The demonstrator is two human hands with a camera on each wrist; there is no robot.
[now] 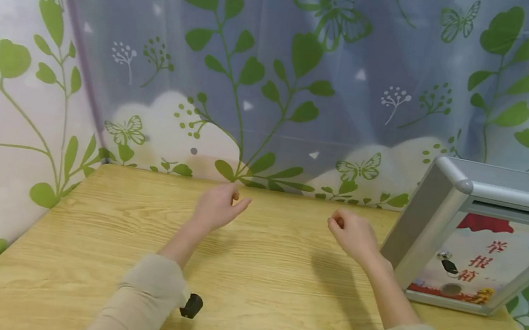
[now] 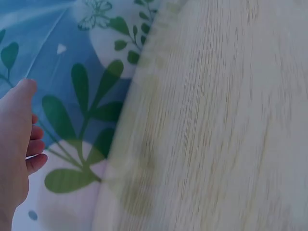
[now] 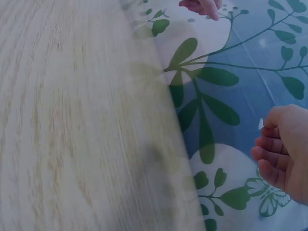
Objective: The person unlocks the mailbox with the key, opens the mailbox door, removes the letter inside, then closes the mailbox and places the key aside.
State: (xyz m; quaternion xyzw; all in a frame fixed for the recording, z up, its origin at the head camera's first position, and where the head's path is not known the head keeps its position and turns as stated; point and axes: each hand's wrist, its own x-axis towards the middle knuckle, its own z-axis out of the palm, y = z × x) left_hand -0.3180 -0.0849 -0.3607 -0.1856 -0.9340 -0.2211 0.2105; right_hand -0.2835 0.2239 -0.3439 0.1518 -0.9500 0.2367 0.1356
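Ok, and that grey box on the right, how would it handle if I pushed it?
The grey box would probably stay stiff, given its rigid-looking metallic frame. Pushed near the top, it might tip, since it looks taller than deep. The black piece hanging by its lock could swing.

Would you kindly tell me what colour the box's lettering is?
Red; the lettering shows best in the head view.

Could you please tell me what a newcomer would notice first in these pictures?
Probably the silver-edged grey box with red lettering, on the yellowish wood-grain table at the head view's right. Behind the table, the blue-and-white curtain printed with green leaves also stands out. The person's bare left hand and right hand hover over the table, empty.
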